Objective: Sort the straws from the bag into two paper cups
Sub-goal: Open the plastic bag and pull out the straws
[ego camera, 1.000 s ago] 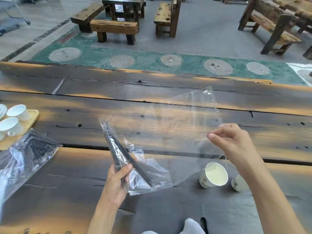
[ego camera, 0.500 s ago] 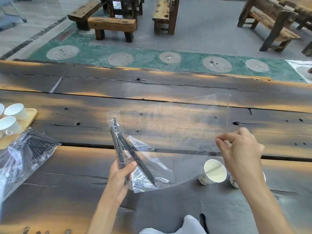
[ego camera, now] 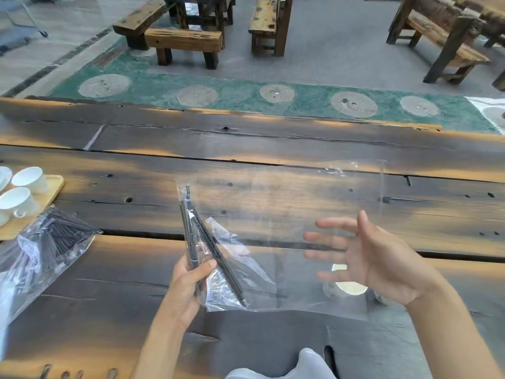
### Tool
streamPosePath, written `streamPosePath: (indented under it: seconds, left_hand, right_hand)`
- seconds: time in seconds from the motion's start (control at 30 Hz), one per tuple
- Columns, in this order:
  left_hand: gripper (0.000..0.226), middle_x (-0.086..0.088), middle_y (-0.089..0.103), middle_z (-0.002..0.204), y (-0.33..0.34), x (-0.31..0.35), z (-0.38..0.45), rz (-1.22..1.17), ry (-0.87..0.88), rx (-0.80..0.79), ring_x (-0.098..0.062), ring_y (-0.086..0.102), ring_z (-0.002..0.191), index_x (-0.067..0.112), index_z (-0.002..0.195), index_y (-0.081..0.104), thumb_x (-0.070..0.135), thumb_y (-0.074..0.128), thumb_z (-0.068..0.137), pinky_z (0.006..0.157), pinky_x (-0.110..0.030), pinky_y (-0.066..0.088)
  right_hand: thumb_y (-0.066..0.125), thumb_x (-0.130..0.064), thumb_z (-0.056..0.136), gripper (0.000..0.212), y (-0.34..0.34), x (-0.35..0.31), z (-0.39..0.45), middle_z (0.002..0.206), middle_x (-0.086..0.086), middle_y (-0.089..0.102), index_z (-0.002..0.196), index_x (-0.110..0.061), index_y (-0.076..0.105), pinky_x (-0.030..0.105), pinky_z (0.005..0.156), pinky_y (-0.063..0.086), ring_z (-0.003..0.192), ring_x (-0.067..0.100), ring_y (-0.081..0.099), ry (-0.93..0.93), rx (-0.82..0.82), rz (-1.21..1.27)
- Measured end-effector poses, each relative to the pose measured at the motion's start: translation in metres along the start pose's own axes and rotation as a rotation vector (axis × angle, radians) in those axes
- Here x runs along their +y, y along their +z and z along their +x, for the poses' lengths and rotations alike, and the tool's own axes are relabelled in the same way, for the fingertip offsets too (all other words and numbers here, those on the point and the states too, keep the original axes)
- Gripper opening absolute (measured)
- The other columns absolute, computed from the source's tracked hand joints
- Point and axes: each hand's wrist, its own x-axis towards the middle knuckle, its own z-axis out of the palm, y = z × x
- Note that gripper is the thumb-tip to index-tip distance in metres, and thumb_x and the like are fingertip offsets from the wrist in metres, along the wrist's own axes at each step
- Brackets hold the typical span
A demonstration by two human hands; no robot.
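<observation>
My left hand [ego camera: 188,283] grips the lower left corner of a clear plastic bag [ego camera: 287,214] together with a few black straws [ego camera: 203,242] inside it. The bag hangs spread out above the table. At the bag's right side my right hand [ego camera: 374,258] is open, its fingers straight and spread, holding nothing. A white paper cup [ego camera: 348,288] stands on the table behind that hand, partly hidden by it. Only a sliver of a second cup [ego camera: 381,298] shows under my right wrist.
A second clear bag full of black straws [ego camera: 41,242] lies at the left. Behind it a wooden tray [ego camera: 52,187] carries white ceramic cups [ego camera: 30,179]. The dark wooden table [ego camera: 246,138] stretches wide. Benches stand on the floor beyond.
My right hand has let go of the bag's right edge and opened its fingers. The left hand keeps its hold on the straws and bag corner.
</observation>
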Motion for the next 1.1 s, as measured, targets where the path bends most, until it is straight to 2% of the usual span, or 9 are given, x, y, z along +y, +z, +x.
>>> streamPosePath:
  seconds: [0.07,0.17,0.4,0.5,0.63,0.73,0.87,1.0,1.1]
  left_hand:
    - [0.044,-0.028,0.069,0.113,-0.002,0.001,0.001,0.013,0.007,-0.023,-0.024,0.075,0.092,-0.003,0.126,0.056,-0.008,0.06,0.083,0.069,-0.023,0.059]
    - [0.048,-0.024,0.073,0.104,-0.001,0.003,0.0,0.021,0.016,-0.066,-0.025,0.075,0.093,-0.003,0.124,0.057,-0.006,0.063,0.076,0.072,-0.023,0.058]
    - [0.071,-0.025,0.073,0.108,0.005,0.009,0.0,0.117,-0.02,-0.196,-0.031,0.071,0.102,-0.005,0.126,0.055,0.012,0.088,0.066,0.084,-0.034,0.058]
    - [0.053,-0.023,0.072,0.112,0.011,0.01,-0.002,0.122,-0.053,-0.233,-0.036,0.069,0.105,0.002,0.126,0.058,0.006,0.074,0.076,0.084,-0.039,0.058]
    - [0.041,-0.015,0.069,0.125,0.023,0.012,-0.006,0.162,-0.066,-0.278,-0.029,0.067,0.114,0.012,0.132,0.057,0.013,0.065,0.092,0.084,-0.031,0.057]
    - [0.037,-0.011,0.07,0.125,0.027,0.013,-0.006,0.23,-0.079,-0.26,-0.02,0.069,0.111,0.014,0.131,0.057,0.017,0.058,0.094,0.079,-0.023,0.056]
    - [0.034,-0.013,0.072,0.119,0.03,0.011,-0.009,0.297,-0.114,-0.247,-0.025,0.07,0.107,0.016,0.126,0.064,0.031,0.047,0.101,0.084,-0.034,0.057]
    - [0.048,-0.016,0.075,0.108,0.03,0.007,-0.008,0.336,-0.155,-0.141,-0.029,0.07,0.096,0.009,0.119,0.069,0.039,0.034,0.106,0.088,-0.043,0.051]
    - [0.039,-0.019,0.071,0.099,0.029,0.006,-0.007,0.338,-0.146,-0.15,-0.032,0.062,0.09,0.002,0.117,0.067,0.029,0.04,0.106,0.083,-0.044,0.044]
  right_hand:
    - [0.041,-0.054,0.1,0.071,-0.003,0.007,0.006,0.156,0.034,0.025,0.149,-0.003,0.036,0.08,0.107,0.008,0.142,0.059,0.019,0.032,-0.168,0.225]
    - [0.022,-0.051,0.106,0.066,-0.001,0.018,0.013,0.161,0.029,0.011,0.154,-0.006,0.026,0.078,0.107,-0.008,0.146,0.056,0.002,0.122,-0.176,0.393]
    - [0.047,-0.018,0.102,0.049,0.012,0.036,0.021,0.157,0.021,0.036,0.151,-0.017,0.039,0.07,0.109,0.023,0.144,0.05,0.026,0.16,-0.13,0.145]
    - [0.049,-0.012,0.101,0.05,0.025,0.047,0.028,0.155,0.019,0.039,0.15,-0.018,0.04,0.068,0.106,0.03,0.138,0.053,0.036,0.17,-0.212,0.132]
    - [0.064,-0.012,0.093,0.062,0.03,0.069,0.039,0.152,0.012,0.047,0.148,-0.032,0.043,0.043,0.085,0.058,0.112,0.044,0.064,0.15,-0.252,0.008]
    - [0.058,0.006,0.092,0.064,0.033,0.083,0.047,0.145,0.019,0.052,0.144,-0.029,0.049,0.032,0.065,0.061,0.091,0.038,0.073,0.085,-0.205,-0.008]
    - [0.06,0.021,0.084,0.063,0.047,0.094,0.061,0.116,0.023,0.067,0.136,-0.014,0.051,0.025,0.043,0.054,0.059,0.028,0.07,-0.019,0.029,-0.174]
    - [0.064,0.015,0.083,0.043,0.055,0.104,0.072,0.085,0.013,0.073,0.123,0.0,0.058,0.024,0.042,0.051,0.051,0.022,0.065,-0.104,0.194,-0.256]
    - [0.063,0.012,0.088,0.027,0.057,0.109,0.077,0.084,0.031,0.066,0.114,0.009,0.059,0.024,0.043,0.051,0.05,0.021,0.064,-0.064,0.208,-0.244]
